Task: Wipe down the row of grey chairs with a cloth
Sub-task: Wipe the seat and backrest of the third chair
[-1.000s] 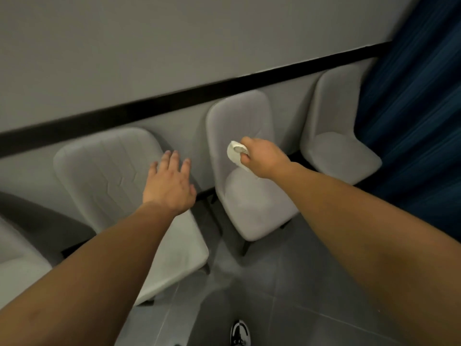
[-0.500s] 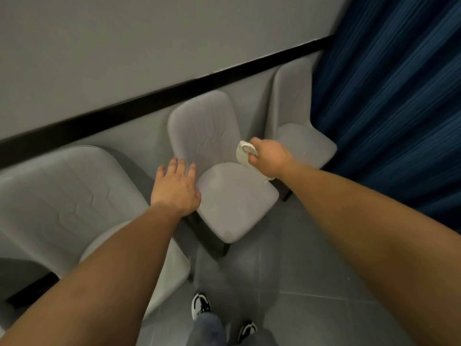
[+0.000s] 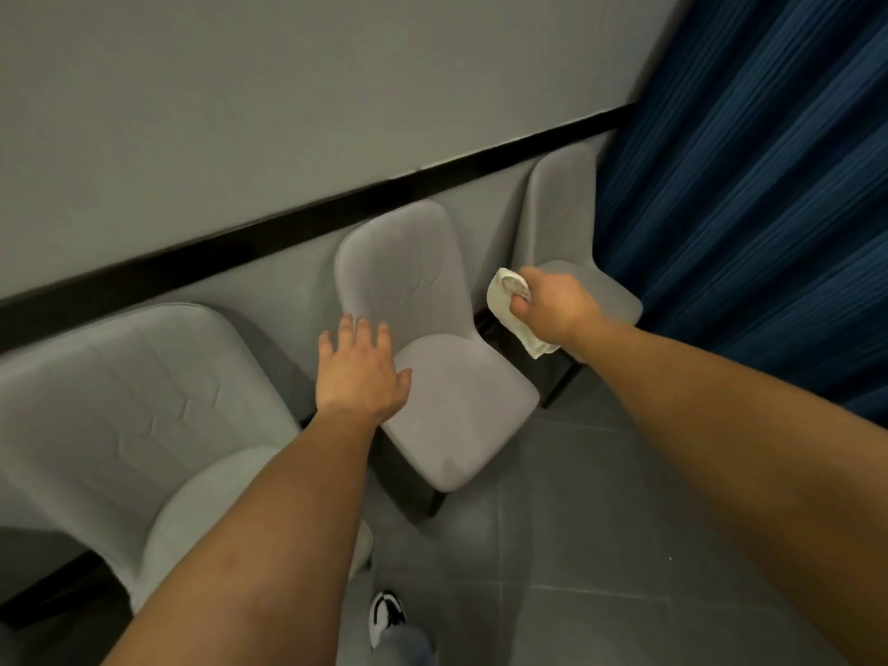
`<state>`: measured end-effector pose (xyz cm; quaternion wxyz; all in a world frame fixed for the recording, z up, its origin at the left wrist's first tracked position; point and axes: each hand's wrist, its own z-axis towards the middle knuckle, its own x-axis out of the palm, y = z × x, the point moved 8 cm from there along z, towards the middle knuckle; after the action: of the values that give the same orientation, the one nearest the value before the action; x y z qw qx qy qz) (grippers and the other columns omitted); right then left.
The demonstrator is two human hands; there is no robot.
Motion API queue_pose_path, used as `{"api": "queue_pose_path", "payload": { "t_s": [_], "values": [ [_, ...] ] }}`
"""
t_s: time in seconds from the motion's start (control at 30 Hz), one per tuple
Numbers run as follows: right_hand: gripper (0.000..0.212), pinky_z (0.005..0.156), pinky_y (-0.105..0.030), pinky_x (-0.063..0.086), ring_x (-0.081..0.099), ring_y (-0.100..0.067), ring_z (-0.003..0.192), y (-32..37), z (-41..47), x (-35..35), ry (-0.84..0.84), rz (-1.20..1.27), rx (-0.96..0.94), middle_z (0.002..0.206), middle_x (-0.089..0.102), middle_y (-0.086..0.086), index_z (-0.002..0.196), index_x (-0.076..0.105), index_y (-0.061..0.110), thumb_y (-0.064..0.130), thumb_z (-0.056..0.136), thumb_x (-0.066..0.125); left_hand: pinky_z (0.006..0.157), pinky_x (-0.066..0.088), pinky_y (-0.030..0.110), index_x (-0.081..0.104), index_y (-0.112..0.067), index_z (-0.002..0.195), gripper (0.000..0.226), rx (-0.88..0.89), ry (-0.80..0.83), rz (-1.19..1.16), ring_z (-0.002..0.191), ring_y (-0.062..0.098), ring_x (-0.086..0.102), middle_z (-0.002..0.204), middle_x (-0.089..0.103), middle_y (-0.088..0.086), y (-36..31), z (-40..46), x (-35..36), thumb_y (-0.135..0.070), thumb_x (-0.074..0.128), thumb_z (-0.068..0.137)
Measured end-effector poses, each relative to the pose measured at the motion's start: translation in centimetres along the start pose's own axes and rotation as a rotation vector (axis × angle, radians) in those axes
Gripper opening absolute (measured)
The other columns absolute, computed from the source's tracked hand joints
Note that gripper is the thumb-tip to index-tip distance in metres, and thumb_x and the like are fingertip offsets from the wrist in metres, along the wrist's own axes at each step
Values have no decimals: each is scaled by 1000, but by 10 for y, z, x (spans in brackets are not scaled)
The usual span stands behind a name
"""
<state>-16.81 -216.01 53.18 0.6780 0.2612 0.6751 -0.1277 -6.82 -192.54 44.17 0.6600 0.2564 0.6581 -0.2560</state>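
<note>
Our right hand [image 3: 557, 307] grips a crumpled white cloth [image 3: 511, 305], held over the gap between the middle grey chair [image 3: 451, 401] and the far-right grey chair [image 3: 562, 218] beside the blue curtain [image 3: 749, 209]. Our left hand [image 3: 360, 372], fingers straight and spread, hangs over the middle chair's left edge. A third grey chair [image 3: 129, 415] stands near left, against the grey wall [image 3: 288, 113].
</note>
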Motion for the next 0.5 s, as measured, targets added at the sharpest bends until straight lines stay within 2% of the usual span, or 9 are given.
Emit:
{"api": "queue_pose_path", "payload": {
  "t_s": [0.17, 0.33, 0.5],
  "values": [
    [22, 62, -34, 38, 53, -28, 76, 3, -14, 21, -24, 40, -50, 85, 57, -8, 106, 53, 12, 31, 95, 50, 112, 17, 55, 23, -18, 153, 82, 6, -56, 62, 144, 34, 15, 155, 29, 14, 0, -15, 0, -68, 28, 88],
    [24, 63, -35, 36, 58, -35, 83, 4, -26, 34, -44, 62, -94, 97, 63, -15, 107, 53, 12, 33, 95, 51, 114, 16, 54, 22, -18, 153, 80, 84, -53, 84, 146, 33, 13, 157, 26, 13, -31, -27, 0, -68, 24, 90],
    [23, 66, -39, 43, 59, -37, 88, 11, -10, 33, 3, 55, -110, 101, 64, -16, 106, 51, 12, 32, 96, 49, 114, 18, 54, 23, -19, 152, 81, 75, -67, 61, 146, 33, 15, 156, 28, 13, -32, -9, -2, -71, 22, 90]
  ]
}}
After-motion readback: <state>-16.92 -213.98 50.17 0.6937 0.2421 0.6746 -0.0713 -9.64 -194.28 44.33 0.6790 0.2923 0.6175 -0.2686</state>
